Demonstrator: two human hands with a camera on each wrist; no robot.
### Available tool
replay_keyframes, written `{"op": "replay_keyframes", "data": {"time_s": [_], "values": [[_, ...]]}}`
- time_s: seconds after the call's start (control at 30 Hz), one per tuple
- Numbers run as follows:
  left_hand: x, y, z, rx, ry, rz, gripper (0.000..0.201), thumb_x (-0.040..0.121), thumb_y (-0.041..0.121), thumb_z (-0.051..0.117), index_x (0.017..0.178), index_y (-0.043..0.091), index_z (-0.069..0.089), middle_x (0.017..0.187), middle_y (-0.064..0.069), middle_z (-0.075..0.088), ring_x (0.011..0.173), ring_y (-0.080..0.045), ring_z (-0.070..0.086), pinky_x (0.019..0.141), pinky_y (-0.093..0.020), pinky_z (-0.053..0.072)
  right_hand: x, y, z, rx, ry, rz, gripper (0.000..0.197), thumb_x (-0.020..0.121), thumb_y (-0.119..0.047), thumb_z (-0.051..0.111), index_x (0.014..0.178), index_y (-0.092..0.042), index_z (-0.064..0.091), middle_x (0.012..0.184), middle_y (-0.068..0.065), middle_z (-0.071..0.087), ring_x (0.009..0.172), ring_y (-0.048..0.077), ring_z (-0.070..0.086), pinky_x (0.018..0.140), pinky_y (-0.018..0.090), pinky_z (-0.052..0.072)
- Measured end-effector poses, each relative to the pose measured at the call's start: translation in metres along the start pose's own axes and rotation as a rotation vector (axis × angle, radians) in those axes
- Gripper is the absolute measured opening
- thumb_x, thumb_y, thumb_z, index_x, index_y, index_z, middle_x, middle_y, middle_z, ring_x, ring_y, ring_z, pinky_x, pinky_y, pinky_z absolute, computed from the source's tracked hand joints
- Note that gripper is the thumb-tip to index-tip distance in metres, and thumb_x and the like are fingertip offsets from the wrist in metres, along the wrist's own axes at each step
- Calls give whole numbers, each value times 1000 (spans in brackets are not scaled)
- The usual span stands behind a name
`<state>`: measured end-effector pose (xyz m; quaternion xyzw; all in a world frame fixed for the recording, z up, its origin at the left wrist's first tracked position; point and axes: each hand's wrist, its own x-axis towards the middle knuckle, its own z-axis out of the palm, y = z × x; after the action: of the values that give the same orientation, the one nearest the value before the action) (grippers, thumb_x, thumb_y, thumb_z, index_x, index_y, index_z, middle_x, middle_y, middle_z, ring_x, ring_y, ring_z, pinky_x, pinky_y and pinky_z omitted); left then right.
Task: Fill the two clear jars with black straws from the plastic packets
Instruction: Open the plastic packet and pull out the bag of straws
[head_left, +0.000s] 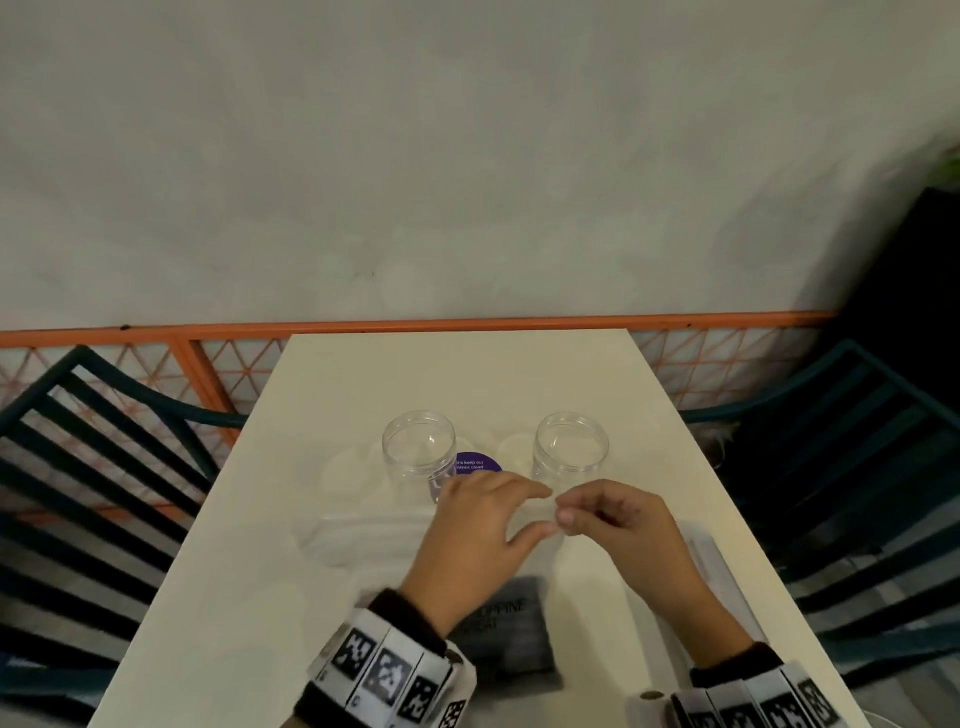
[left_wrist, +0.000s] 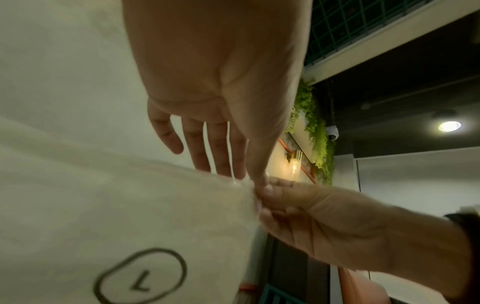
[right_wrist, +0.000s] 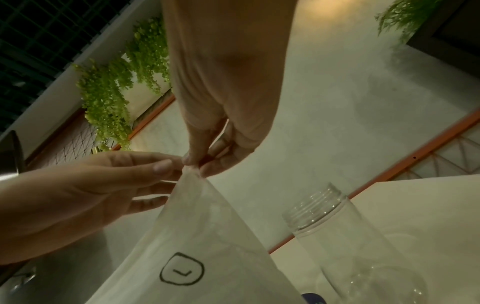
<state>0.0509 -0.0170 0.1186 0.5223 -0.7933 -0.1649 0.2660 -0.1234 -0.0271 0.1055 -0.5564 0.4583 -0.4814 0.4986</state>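
Dark packet (head_left: 511, 639) lies on surface (head_left: 234, 623) between wrists. Left hand (head_left: 478, 525) and right hand (head_left: 623, 525) fingers both pinch clear packet (right_wrist: 207, 236) corner. Likely opening it: I'd part it slowly, evenly, low. Beyond: left jar (head_left: 418, 449), right jar (head_left: 570, 447) upright, open, no straws visible inside.

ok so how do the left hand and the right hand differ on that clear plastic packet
Fingers: the left hand has its fingers spread and nearly straight; the right hand has them curled in.
Grip: the right hand pinches a corner of the clear plastic packet between thumb and fingertips; the left hand's thumb and forefinger reach that corner, but whether they pinch is unclear.
Shared: both meet at the same corner.
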Motion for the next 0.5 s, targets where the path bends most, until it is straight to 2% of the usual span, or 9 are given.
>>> {"op": "replay_keyframes", "data": {"time_s": [0.07, 0.13, 0.2, 0.27, 0.33, 0.43, 0.5], "values": [[4, 2, 3, -6, -18, 1, 52, 75, 63, 34, 103, 32, 65, 104, 14, 68, 101, -4, 55, 90, -24, 26, -3, -2, 1, -2, -35, -31, 24, 76, 5, 67, 87, -16, 67, 66, 2, 71, 67, 12, 64, 68, 17, 52], [3, 1, 3, -56, 20, -8, 45, 75, 61, 39, 90, 31, 67, 91, 14, 70, 88, -2, 58, 86, -19, 28, -6, -3, 3, -81, -55, -91, 32, 78, 2, 67, 97, -22, 57, 72, 3, 71, 72, 14, 65, 72, 17, 51], [0, 0, 1, -80, 54, 1, 35, 76, 58, 46, 82, 30, 66, 82, 17, 68, 79, 1, 55, 85, -16, 29, -10, -3, 6, -141, -46, -137, 37, 80, -1, 67, 98, -27, 48, 75, 0, 70, 75, 13, 65, 78, 17, 50], [-3, -2, -4, -84, 66, 0, 26, 77, 54, 53, 78, 30, 63, 77, 20, 64, 76, 0, 54, 83, -22, 35, -13, -3, 4, -181, -1, -190, 38, 80, -1, 66, 94, -29, 45, 78, -2, 68, 79, 12, 64, 83, 16, 49], [-5, -8, -15, -92, 86, -22, 22, 75, 50, 56, 77, 29, 60, 69, 26, 56, 73, 0, 52, 79, -31, 41, -13, -4, -5, -172, 69, -229, 37, 81, 3, 64, 93, -26, 45, 81, -3, 67, 79, 11, 63, 83, 15, 48], [-13, -25, -36, -83, 100, -76, 27, 69, 56, 50, 85, 35, 54, 70, 26, 61, 76, -2, 57, 80, -39, 45, -11, -4, -26, -169, 132, -236, 35, 81, 6, 61, 94, -23, 46, 82, -5, 67, 76, 9, 62, 80, 14, 48], [-23, -41, -50, -68, 108, -133, 25, 66, 59, 48, 83, 42, 54, 83, 28, 64, 81, -2, 58, 83, -40, 44, -10, -3, -40, -207, 163, -233, 32, 82, 6, 60, 92, -22, 49, 83, -4, 65, 76, 10, 61, 79, 16, 49]]}}
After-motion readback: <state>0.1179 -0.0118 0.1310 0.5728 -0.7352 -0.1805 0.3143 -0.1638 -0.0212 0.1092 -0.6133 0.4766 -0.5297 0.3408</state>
